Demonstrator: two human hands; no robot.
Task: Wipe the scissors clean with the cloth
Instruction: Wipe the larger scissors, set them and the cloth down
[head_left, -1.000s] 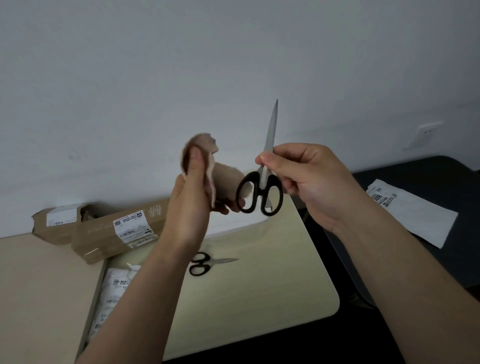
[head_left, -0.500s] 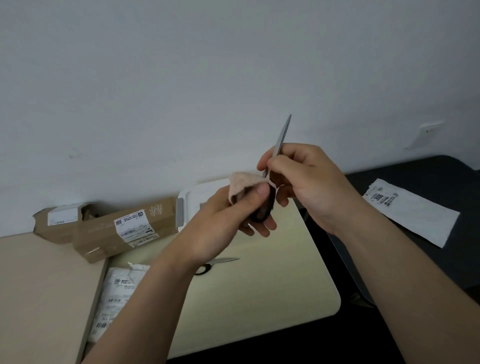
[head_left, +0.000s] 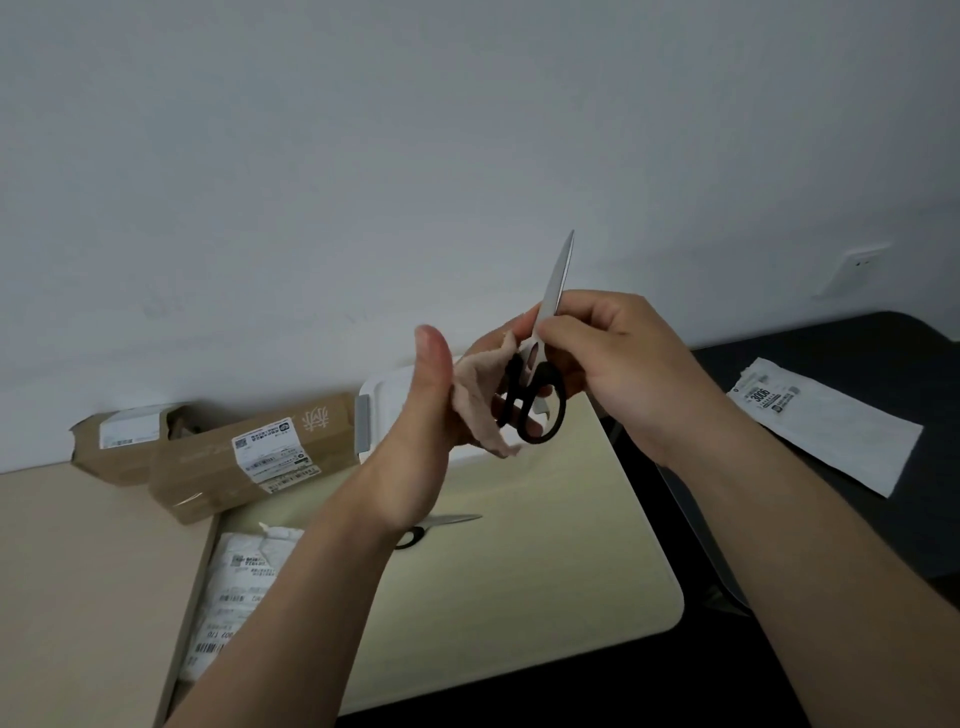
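- Right hand (head_left: 618, 364) pinches scissors (head_left: 533, 356) at blade base, tip up, above the near table (head_left: 519, 597).
- Left hand (head_left: 421, 431) presses cloth (head_left: 478, 395) against black handles, thumb straight; finger curl hidden, cannot tell.
- Judged: steel stiff, light, slick; hold near pivot, off edges.

Tabletop (head_left: 519, 613): bare surface toward near and right edges. Obstacles: spare scissors (head_left: 451, 521) lying mid-surface; cardboard boxes (head_left: 208, 462) and white container (head_left: 387, 397) along wall; parcel bag (head_left: 234, 587) at left.
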